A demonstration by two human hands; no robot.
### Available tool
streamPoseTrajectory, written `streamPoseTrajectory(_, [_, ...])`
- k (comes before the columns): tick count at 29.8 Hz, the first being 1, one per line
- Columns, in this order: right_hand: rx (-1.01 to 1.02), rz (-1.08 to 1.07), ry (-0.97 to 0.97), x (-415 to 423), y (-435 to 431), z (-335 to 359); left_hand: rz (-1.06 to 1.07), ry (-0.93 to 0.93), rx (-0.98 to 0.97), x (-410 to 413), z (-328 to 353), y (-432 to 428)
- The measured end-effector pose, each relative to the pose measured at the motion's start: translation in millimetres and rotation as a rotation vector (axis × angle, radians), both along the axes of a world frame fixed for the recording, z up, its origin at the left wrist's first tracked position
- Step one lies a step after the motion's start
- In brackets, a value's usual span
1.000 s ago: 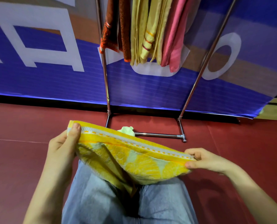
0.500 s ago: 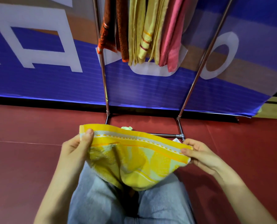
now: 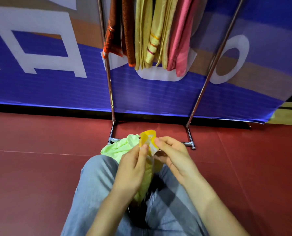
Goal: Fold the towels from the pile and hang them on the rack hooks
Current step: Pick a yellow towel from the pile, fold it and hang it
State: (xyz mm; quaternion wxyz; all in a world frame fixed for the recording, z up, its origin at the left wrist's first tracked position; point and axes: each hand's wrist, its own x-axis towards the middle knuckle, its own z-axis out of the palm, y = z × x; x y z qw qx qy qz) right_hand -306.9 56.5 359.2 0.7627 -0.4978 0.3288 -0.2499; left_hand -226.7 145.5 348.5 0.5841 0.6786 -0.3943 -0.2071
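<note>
A yellow patterned towel (image 3: 148, 138) is folded in half and hangs between my two hands over my lap. My left hand (image 3: 133, 166) pinches its top edge with thumb and fingers. My right hand (image 3: 174, 154) grips the same top edge from the other side, almost touching the left. A light green towel (image 3: 119, 148) lies on the floor just beyond my left knee. The metal rack (image 3: 108, 68) stands ahead, with orange, tan and pink towels (image 3: 152, 31) hanging from its top.
The rack's base bar (image 3: 187, 143) lies on the red floor (image 3: 39, 167) just beyond my hands. A blue and white banner (image 3: 48, 79) covers the wall behind the rack. My legs in blue jeans (image 3: 97, 184) fill the lower middle.
My hands came together from wide apart, bringing the two ends of the yellow towel's top edge together and folding it in half. The green towel behind is now uncovered.
</note>
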Motion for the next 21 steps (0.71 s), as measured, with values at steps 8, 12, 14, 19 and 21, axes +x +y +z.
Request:
streamPoseTrajectory(8, [0.199, 0.082, -0.068, 0, 10, 8, -0.002, -0.009, -0.061, 1, -6, 10])
streamPoseTrajectory(12, [0.203, 0.142, -0.077, -2, 17, 15, -0.014, -0.018, -0.076, 6, -8, 13])
streamPoseTrajectory(14, [0.207, 0.177, -0.081, -4, 20, 18, -0.020, -0.023, -0.075, 7, -8, 13])
streamPoseTrajectory(19, [0.246, 0.290, -0.118, -8, 22, 25, -0.061, 0.026, -0.061, 18, -7, 13])
streamPoseTrajectory(21, [0.233, 0.317, -0.132, -10, 21, 26, -0.066, 0.037, -0.055, 21, -5, 12])
